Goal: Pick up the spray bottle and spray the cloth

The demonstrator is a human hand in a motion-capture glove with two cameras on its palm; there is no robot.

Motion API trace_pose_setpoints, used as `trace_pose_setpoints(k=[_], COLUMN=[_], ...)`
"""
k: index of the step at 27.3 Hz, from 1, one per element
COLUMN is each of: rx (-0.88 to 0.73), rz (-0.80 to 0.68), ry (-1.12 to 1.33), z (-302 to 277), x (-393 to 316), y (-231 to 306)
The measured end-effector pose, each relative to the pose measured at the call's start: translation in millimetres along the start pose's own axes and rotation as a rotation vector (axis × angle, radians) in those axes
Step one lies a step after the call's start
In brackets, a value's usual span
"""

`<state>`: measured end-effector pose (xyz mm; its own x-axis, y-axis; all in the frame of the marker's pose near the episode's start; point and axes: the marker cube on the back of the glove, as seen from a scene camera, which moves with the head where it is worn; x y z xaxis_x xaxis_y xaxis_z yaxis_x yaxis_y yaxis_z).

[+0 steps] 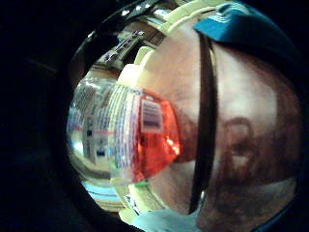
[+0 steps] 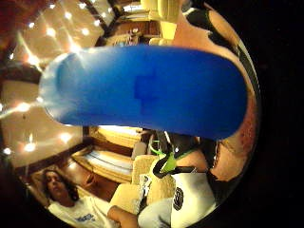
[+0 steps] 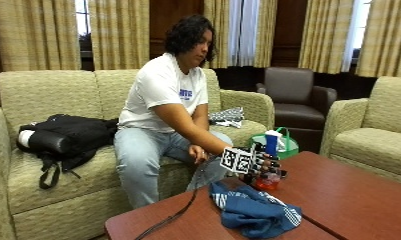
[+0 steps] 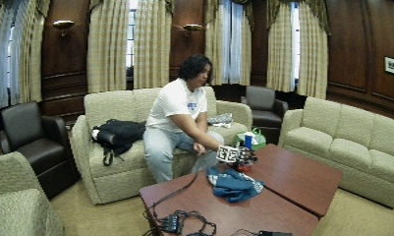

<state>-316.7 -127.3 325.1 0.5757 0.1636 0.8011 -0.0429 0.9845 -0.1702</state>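
Observation:
In the outside view my gloved right hand (image 3: 260, 164) grips the spray bottle (image 3: 270, 150), which stands upright with its blue and white head above my fingers. Orange liquid shows in its bottom, right at the surface of the wooden table (image 3: 350, 200); I cannot tell whether it touches. A crumpled blue cloth (image 3: 253, 211) lies on the table just in front of the hand. The wide outside view shows the same: hand (image 4: 241, 156), bottle (image 4: 248, 141), cloth (image 4: 233, 183). The little finger side palm view is filled by the labelled bottle (image 1: 140, 135), and the thumb side by its blue head (image 2: 147, 90).
A black bag (image 3: 63, 135) lies on the sofa beside the person. A green bag (image 3: 288, 145) sits behind the table. Cables (image 4: 180, 221) lie at the table's near edge. The bare left hand (image 3: 199, 153) rests by the knee.

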Motion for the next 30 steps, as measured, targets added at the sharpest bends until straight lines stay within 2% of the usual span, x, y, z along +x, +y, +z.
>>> trace_pose_setpoints(k=[5,11,22,30], rx=[-0.033,-0.121,-0.315,-0.358], rz=[0.002,-0.118,-0.210,-0.274], ry=[0.049,0.265,0.587,0.757], z=[-26,-66,-141,-193], x=[-14,-28,-23,-29], y=[4,30,74,83])
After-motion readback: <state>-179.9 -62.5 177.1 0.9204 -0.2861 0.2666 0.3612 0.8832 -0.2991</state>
